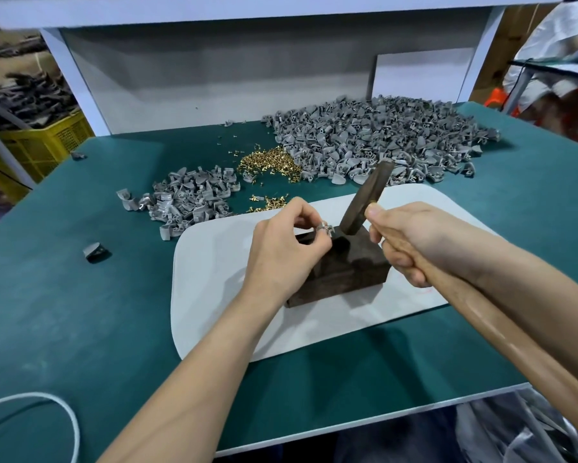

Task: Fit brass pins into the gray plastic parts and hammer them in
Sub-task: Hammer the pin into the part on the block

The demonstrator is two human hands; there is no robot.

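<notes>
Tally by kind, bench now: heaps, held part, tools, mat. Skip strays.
Gray part heaps: 2
Brass pin heaps: 2
Held gray part: 1
Hammer: 1
Wooden block: 1
White mat: 1
Total: 8

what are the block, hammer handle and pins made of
The block looks like dark wood: matt, with faint grain and worn edges. The handle is probably wood too: tan and glossy, with a lacquer-like shine along its length. The pins seem to be brass or brass-plated, judging by their bright yellow metallic glint; they are too small to tell more.
</notes>
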